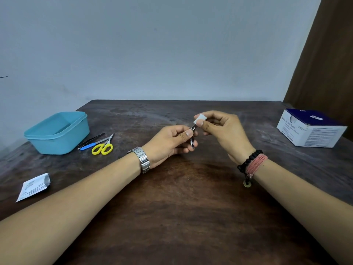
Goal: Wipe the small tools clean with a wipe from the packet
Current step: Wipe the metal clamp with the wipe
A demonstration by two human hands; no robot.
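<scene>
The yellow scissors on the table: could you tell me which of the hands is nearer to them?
Left. The left hand is just right of the yellow scissors; the right hand is farther right.

Steel watch (143, 159), beaded and corded bracelets (252, 163)

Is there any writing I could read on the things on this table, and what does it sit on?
White and blue box: printed lines and a round logo, too blurred to read.
Torn wipe packet: small print, too small to read.
Wristwatch, blue tub, yellow scissors: no writing visible.

Nail clipper (193, 139) mostly inside left grip (168, 144)
</scene>
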